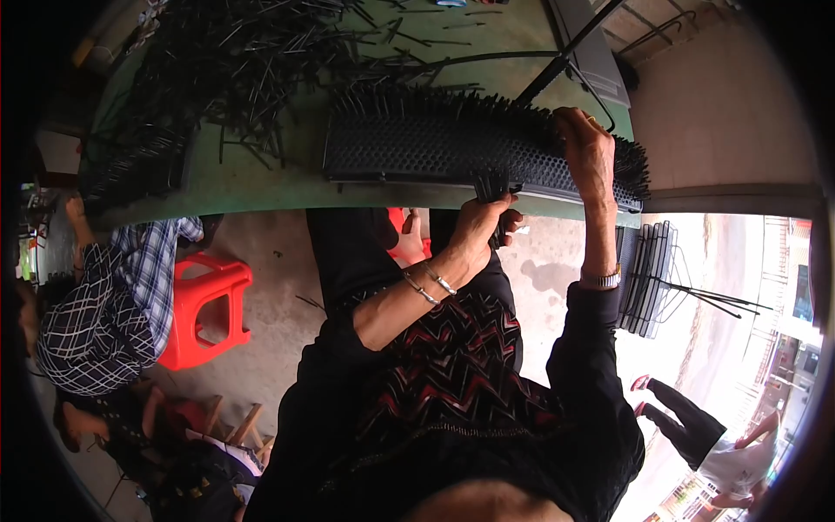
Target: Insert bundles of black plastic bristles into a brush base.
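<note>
Grip closed on a bundle of black rods (492, 184), the left hand (474, 231) waits; I cannot tell whether the right hand (591, 152) pinches one. Across the green bench (261, 197) stretches a perforated rack (409, 151), apparently part-filled: back bristling, many front holes bare, loose rods (248, 83) heaped leftward.

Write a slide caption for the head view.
Left hand grips black sticks; right hand is at a black rack on a green table.

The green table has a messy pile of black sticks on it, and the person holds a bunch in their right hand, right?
Almost! The head view shows the bunch of sticks in the left hand, not the right hand. The messy pile is indeed on the green table.
</note>
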A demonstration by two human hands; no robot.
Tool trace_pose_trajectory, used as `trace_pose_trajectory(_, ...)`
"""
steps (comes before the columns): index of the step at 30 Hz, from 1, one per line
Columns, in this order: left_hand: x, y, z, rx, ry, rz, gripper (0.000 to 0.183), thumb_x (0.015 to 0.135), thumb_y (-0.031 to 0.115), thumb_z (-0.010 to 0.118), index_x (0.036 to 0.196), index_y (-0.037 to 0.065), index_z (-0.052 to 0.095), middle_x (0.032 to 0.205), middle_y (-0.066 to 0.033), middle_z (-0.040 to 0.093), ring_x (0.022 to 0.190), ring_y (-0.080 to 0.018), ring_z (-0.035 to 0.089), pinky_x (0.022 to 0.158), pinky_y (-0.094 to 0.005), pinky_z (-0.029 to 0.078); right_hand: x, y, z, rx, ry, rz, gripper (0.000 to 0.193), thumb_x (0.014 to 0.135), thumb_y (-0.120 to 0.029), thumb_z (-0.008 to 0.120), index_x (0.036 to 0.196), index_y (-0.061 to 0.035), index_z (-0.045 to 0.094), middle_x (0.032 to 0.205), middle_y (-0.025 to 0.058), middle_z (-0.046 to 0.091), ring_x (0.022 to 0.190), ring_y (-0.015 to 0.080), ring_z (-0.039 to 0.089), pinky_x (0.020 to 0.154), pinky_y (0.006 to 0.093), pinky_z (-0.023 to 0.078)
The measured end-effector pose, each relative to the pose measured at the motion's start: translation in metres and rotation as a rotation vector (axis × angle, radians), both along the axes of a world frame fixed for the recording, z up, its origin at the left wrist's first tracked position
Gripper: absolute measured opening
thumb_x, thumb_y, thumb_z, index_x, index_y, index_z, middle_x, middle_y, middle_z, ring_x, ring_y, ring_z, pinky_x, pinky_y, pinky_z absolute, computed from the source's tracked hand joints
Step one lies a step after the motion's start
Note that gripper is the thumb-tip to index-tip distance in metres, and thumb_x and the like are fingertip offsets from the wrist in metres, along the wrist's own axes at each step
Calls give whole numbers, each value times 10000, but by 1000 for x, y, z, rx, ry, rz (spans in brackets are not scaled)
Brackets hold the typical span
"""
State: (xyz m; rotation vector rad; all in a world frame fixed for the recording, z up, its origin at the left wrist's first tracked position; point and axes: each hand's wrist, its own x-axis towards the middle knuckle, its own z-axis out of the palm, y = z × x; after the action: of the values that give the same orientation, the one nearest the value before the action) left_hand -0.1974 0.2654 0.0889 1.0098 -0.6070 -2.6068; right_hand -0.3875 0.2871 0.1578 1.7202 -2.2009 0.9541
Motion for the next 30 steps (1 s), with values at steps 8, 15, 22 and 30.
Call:
trace_pose_trajectory(8, 1, 0, 7, -54, 1, -32, 182, 881, 240, 654, 924, 66, 686, 779, -28, 651, 656, -104, 543, 512, -254, 415, -7, -1, -3, -11, -5, 23, 167, 869, -4, 571, 1015, -32, 648, 863, 109, 650, 718, 203, 642, 659, 286, 500)
trace_pose_trajectory(15, 2, 1, 12, -31, 4, -6, 198, 864, 256, 674, 904, 63, 652, 767, -51, 659, 626, -119, 587, 484, -243, 413, -7, -1, -4, 9, -40, 77, 198, 861, 13, 571, 1038, -33, 649, 893, 99, 654, 731, 196, 643, 675, 274, 504)
trace_pose_trajectory(22, 3, -3, 4, 23, 96, 39, 236, 914, 276, 615, 997, 55, 617, 783, -93, 658, 574, -132, 553, 460, -258, 405, -12, -4, 3, 126, -273, 168, 172, 866, -11, 586, 1022, -26, 658, 884, 95, 646, 722, 170, 627, 682, 261, 493)
trace_pose_trajectory(30, 2, -3, 13, -12, 40, -8, 216, 904, 262, 626, 956, 53, 629, 764, -83, 661, 602, -138, 586, 496, -259, 421, -4, 0, -14, 12, 105, 16, 160, 846, -104, 642, 996, -80, 688, 911, 74, 614, 815, 222, 616, 727, 312, 486)
